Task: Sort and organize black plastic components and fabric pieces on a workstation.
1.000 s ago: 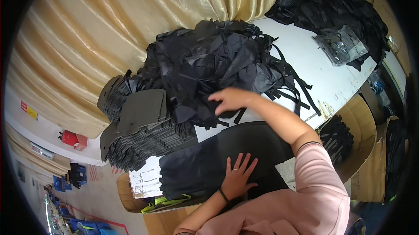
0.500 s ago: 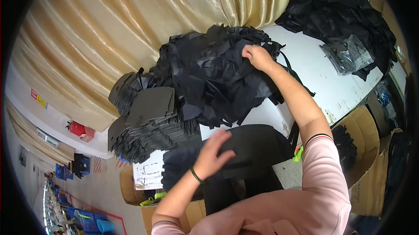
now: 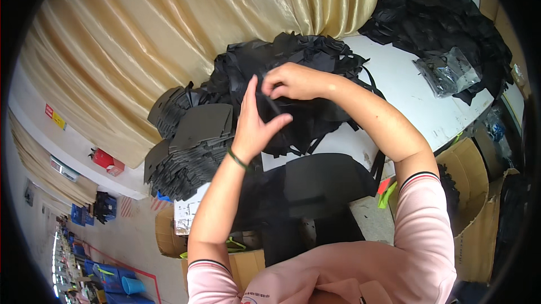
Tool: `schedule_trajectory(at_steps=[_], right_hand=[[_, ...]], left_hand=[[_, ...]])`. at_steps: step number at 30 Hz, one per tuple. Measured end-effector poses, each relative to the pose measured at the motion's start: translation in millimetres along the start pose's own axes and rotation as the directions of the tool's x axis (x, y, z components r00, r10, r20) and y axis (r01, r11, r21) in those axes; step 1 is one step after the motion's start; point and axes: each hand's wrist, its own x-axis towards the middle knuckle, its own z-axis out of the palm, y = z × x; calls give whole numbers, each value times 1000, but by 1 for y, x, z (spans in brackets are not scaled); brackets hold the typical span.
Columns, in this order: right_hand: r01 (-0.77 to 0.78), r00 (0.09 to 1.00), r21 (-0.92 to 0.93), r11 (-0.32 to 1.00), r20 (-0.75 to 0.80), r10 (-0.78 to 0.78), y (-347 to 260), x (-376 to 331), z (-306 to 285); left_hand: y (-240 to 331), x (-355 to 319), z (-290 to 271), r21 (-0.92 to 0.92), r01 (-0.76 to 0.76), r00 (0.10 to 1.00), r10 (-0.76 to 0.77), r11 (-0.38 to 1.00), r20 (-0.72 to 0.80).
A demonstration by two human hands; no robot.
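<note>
A heap of thin black fabric pieces (image 3: 332,109) with loose straps lies on the white table. Over its left part, my right hand (image 3: 290,81) is closed, pinching a black fabric piece (image 3: 274,105) that is blurred and blends into the heap. Just beside it my left hand (image 3: 255,126) is raised, fingers stretched up and thumb apart, with nothing in it. To the left stand stacks of stiff dark grey panels (image 3: 203,126) with rounded corners. A wide dark panel (image 3: 324,183) lies across my lap at the table's near edge.
A second black fabric heap (image 3: 434,19) sits at the far right of the table (image 3: 445,120), with a clear plastic bag (image 3: 448,73) against it. Gold curtains (image 3: 186,16) hang behind. Open cardboard boxes (image 3: 465,180) stand at my right, another (image 3: 169,230) at the left.
My right hand has moved left across the heap, drawing a fabric piece with it. My left hand has risen from the lap panel to meet it.
</note>
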Motion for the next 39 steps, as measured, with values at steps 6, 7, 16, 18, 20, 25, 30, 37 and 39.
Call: schedule_trajectory(at_steps=[6, 7, 16, 18, 20, 25, 30, 37, 39], right_hand=[[-219, 940, -30, 975, -274, 203, -53, -13, -6], [-254, 924, -3, 967, -297, 242, -55, -27, -1], [-371, 815, 331, 868, -331, 475, -3, -77, 53], [-330, 775, 381, 863, -412, 479, -3, -71, 47], [-244, 807, 319, 916, -457, 374, -22, -52, 26], [-244, 863, -245, 938, -497, 95, -89, -2, -53], [-297, 911, -547, 783, -407, 61, -150, 80, -73], [-200, 960, -227, 953, -239, 144, -197, 148, -17], [-194, 949, -101, 976, -272, 161, -210, 153, -7]], left_hand=[[-17, 27, -24, -511, 170, 941, -293, 843, -170], [-10, 26, -36, -598, 200, 922, -356, 776, -153], [-1, -15, -102, -757, 146, 913, -382, 637, -145], [-4, -28, -109, -752, 167, 898, -413, 638, -150], [-21, -48, -124, -568, 236, 878, -424, 789, -224], [-29, -76, -110, 327, 201, 756, 66, 924, -652], [39, -84, -41, -271, -8, 901, -111, 963, -420], [72, -47, 24, -854, 35, 968, -230, 519, -100], [60, -48, 33, -809, -26, 965, -197, 588, -174]])
